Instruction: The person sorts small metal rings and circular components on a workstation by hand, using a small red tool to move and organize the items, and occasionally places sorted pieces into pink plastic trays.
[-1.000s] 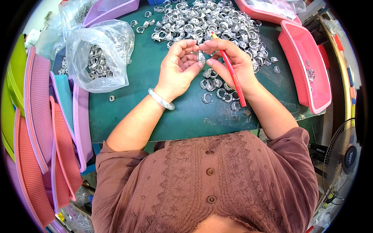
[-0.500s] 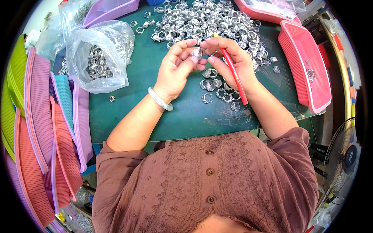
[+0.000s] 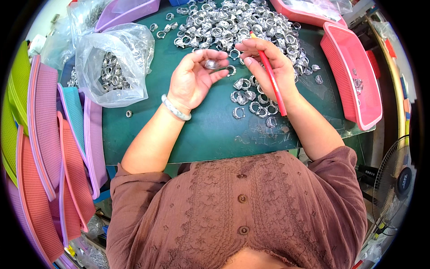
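A silver ring [image 3: 211, 64], blurred by motion, lies in the fingers of my left hand [image 3: 192, 80], which wears a pale bangle. My right hand [image 3: 275, 67] holds a slim red pen-like tool [image 3: 272, 78] slanted across the palm, its yellowish end pointing away from me. Between the hands, just past the left fingertips, a single ring [image 3: 230, 71] is on the green table [image 3: 201, 139]. Several more rings [image 3: 244, 96] are gathered below and left of my right hand. Beyond both hands spreads a large pile of silver rings [image 3: 237, 24].
Left on the table, a clear plastic bag [image 3: 121, 67] holds more rings, with one loose ring [image 3: 129, 114] near it. Stacked colored baskets [image 3: 45, 130] line the left side. A pink basket [image 3: 358, 85] stands at the right edge, above a fan [image 3: 394, 184].
My left hand has moved left and nearer to me, away from the right hand, carrying the ring. The right hand stays almost in place with the red tool.
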`<move>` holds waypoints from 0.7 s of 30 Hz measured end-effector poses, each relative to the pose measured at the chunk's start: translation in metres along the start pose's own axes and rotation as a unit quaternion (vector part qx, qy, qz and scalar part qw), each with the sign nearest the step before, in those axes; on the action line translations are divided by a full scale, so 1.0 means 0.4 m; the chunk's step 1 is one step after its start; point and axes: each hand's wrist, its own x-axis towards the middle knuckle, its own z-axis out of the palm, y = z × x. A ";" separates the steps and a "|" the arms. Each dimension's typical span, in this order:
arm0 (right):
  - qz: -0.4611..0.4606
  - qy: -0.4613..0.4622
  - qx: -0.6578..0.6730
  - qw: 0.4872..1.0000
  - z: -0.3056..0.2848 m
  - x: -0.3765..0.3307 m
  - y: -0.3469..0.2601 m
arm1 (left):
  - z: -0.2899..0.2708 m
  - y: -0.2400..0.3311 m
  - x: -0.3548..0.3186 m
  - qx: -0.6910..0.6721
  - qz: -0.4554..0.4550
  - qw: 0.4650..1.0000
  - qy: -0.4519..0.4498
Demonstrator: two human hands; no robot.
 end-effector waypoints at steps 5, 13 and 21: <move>0.010 0.005 0.008 1.000 0.001 0.000 0.003 | -0.005 -0.019 0.000 0.599 0.142 0.787 0.035; 0.012 0.003 0.002 1.000 0.003 -0.001 0.005 | 0.004 -0.044 0.006 0.778 0.211 0.592 -0.014; 0.028 -0.011 -0.024 0.999 0.003 -0.002 -0.002 | 0.026 -0.032 -0.012 0.285 0.049 0.955 0.067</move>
